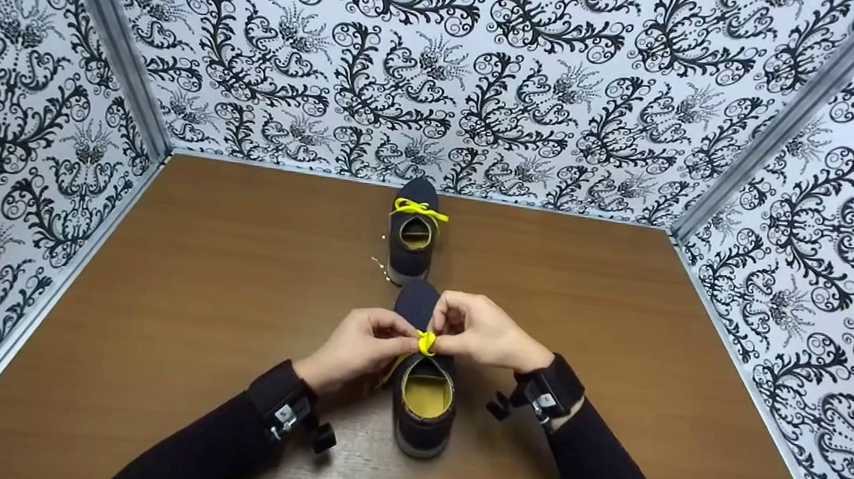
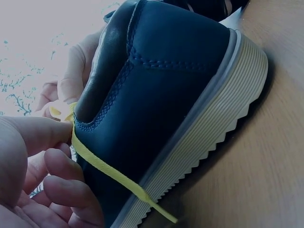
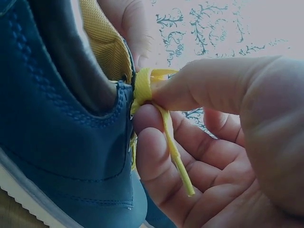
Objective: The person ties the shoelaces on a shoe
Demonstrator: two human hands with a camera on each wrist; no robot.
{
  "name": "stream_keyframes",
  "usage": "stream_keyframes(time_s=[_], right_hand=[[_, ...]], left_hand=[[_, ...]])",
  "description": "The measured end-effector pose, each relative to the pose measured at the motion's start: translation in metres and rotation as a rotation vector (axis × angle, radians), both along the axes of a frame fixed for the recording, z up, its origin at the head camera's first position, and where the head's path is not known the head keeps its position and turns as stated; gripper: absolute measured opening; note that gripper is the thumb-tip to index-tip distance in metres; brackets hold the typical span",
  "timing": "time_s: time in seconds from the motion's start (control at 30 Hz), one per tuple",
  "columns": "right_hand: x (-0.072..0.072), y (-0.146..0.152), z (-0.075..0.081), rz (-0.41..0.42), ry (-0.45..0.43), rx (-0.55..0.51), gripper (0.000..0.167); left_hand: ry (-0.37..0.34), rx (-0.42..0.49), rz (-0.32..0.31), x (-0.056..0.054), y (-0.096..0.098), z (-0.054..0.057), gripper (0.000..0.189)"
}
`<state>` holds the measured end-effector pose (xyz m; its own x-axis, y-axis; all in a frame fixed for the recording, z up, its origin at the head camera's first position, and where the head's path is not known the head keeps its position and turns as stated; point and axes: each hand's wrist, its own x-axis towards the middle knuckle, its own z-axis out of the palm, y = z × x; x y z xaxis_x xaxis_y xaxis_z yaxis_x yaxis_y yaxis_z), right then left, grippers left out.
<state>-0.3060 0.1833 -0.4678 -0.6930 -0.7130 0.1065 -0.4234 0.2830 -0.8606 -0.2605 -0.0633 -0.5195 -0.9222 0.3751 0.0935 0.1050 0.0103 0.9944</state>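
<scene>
A dark blue shoe [image 1: 423,428] with a yellow insole stands on the table, toe pointing away. Above its tongue, both hands work at a yellow shoelace [image 1: 426,342]. My left hand [image 1: 356,346] pinches the lace between thumb and forefinger from the left. From the right, my right hand [image 1: 492,334] pinches a loop of it; in the right wrist view the thumb [image 3: 204,85] presses into that loop, and a lace end hangs over the fingers. Another lace end [image 2: 114,175] drapes down the shoe's side in the left wrist view.
Beyond it stands the other dark shoe [image 1: 411,257], its yellow lace [image 1: 418,209] tied in a bow. Small pale specks lie left of that shoe. Patterned walls [image 1: 438,75] border the brown table [image 1: 261,243] at the back and both sides.
</scene>
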Motion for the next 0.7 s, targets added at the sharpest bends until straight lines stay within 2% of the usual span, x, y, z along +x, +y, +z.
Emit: stream_keyframes(time_s=[0.33, 0.53, 0.7], right_hand=[[-0.0008, 0.0034, 0.0023, 0.032, 0.012, 0.006, 0.018], [-0.0014, 0.0033, 0.0018, 0.012, 0.031, 0.012, 0.018], [-0.0009, 0.0024, 0.0015, -0.008, 0.012, 0.001, 0.016]], left_hand=[[-0.005, -0.002, 0.017, 0.0009, 0.0018, -0.0033, 0.016], [0.013, 0.004, 0.016, 0.0018, 0.0020, -0.0004, 0.015], [0.019, -0.004, 0.009, 0.0008, 0.0009, -0.0012, 0.015]])
